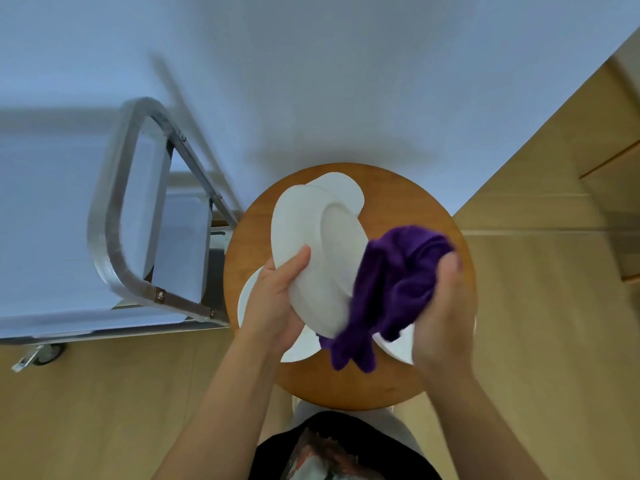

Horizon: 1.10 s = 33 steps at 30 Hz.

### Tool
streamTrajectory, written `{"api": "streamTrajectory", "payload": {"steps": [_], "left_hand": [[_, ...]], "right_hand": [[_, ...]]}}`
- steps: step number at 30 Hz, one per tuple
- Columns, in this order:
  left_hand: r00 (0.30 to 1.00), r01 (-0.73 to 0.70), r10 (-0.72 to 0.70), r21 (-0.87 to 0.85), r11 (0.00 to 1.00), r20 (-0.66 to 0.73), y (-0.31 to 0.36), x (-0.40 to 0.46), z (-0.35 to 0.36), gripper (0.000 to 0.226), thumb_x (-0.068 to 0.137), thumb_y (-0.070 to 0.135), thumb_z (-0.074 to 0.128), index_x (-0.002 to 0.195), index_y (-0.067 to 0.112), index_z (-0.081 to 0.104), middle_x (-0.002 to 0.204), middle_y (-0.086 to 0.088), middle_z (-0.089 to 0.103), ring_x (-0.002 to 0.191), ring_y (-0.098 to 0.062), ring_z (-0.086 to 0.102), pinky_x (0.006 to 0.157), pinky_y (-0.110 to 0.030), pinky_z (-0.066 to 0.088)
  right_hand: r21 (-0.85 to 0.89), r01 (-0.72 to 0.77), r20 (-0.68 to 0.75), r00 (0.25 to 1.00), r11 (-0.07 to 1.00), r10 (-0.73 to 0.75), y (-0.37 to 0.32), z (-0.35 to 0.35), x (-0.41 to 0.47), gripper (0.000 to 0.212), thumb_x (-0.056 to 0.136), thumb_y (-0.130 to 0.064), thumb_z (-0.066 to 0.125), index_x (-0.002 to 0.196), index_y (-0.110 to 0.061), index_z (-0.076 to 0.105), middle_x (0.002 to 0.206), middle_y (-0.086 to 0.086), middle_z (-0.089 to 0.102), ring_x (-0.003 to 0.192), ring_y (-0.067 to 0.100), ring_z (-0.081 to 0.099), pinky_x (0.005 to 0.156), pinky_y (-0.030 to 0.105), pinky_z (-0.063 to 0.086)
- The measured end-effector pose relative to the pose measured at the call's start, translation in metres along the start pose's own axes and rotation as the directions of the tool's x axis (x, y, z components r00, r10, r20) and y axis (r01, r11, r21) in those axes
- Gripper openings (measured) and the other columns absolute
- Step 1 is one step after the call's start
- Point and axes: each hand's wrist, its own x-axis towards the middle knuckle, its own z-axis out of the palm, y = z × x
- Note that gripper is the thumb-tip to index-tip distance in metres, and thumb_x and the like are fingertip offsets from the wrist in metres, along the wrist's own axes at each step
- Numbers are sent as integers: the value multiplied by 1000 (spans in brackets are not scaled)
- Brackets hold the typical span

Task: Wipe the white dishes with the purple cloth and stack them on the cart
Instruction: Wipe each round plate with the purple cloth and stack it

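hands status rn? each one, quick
Left hand: closed, gripping the rim of the tilted white dish.
Right hand: closed, holding the purple cloth against the dish.

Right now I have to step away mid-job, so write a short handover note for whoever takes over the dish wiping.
Left hand grips the tilted white dish by its near rim, above the round wooden stool.
Right hand holds the purple cloth bunched against that dish's right side.
Other white dishes lie on the stool, behind and beneath.
The cart stands at left; no dishes visibly stacked on it.
Left to do: finish this dish, stack it on the cart, then wipe the rest.
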Motion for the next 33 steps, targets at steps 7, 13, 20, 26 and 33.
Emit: {"api": "streamTrajectory", "payload": {"steps": [7,13,20,26,33], "left_hand": [[974,1,-11,43,999,228,2,-3,4,46,76,23,59,123,18,57,109,-7,69,100,-26,66,79,-39,58],[986,-84,49,218,972,162,-6,-1,17,38,72,50,55,107,35,59,96,9,73,90,-11,70,67,-26,58],[995,-14,21,72,997,-97,-3,11,19,40,86,59,44,109,30,59,105,-4,71,101,-24,67,81,-38,58],[954,75,-119,-165,983,-274,0,17,12,42,88,60,48,101,22,59,91,-6,72,82,-24,70,52,-32,58],[991,-133,127,-275,952,-40,16,18,-9,48,95,53,35,130,25,51,118,-5,68,103,-27,67,80,-46,57]], "right_hand": [[-124,-1,330,943,992,43,16,17,39,64,83,-53,52,140,-26,39,129,-2,54,113,14,54,93,26,47],[-284,86,164,986,955,-40,13,49,34,35,95,-38,47,129,-32,42,121,-13,44,106,3,48,87,17,44],[-204,319,450,870,926,-200,4,50,5,34,85,-35,57,112,-50,43,118,-36,42,119,0,42,94,19,45],[-316,540,549,775,780,-314,41,43,-18,54,81,-15,59,133,-25,49,137,-14,42,133,6,27,107,41,34],[-214,42,357,933,976,38,61,30,-25,48,93,-46,42,130,-59,15,147,-35,13,140,0,12,112,23,22]]}}
